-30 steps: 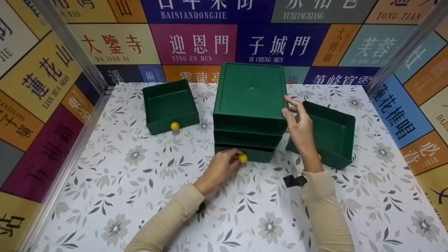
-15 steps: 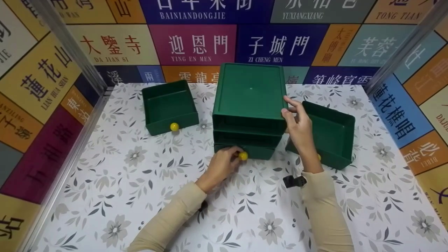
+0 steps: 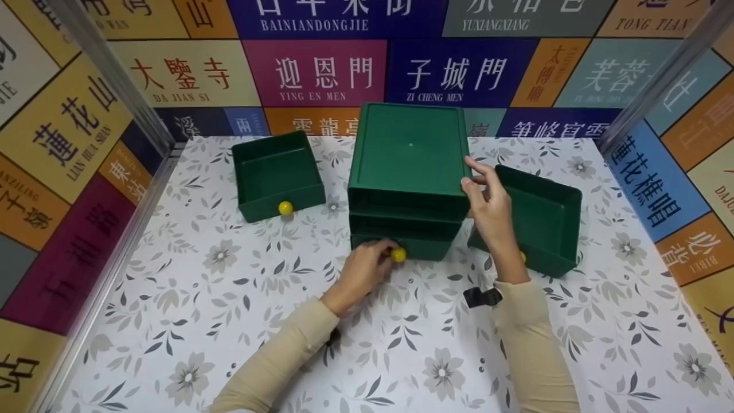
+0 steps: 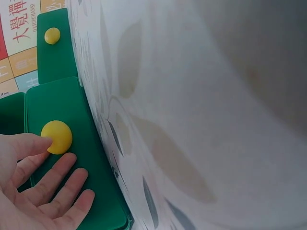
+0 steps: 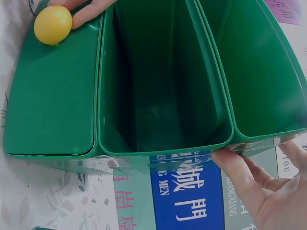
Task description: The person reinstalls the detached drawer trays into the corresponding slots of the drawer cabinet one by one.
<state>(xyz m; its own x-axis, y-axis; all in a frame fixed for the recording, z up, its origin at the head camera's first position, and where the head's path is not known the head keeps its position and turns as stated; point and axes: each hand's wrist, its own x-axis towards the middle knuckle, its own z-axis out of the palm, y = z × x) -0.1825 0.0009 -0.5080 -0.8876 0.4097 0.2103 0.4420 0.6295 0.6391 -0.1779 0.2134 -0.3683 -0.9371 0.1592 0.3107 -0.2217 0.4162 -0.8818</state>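
Left grip [image 3: 362, 269]: one, thumb and forefinger pinching the yellow knob [image 3: 398, 254]; other fingers fanned over the bottom drawer [image 3: 427, 250].
Right grip [image 3: 492, 209]: one, thumb and fingers apart, tips touching the green cabinet [image 3: 410, 149] on its right side, near the top.
Cabinet: one, just beyond the left grip, two hollow slots [image 3: 408, 202] above the bottom drawer.
Loose drawers: two, on the worktop [image 3: 430, 321]; left drawer [image 3: 258, 209] beyond and left of the left grip, right drawer [image 3: 547, 262] just right of the right grip.
Knobs: three, one per drawer.
Forearms: two; left slanting, right nearly straight.
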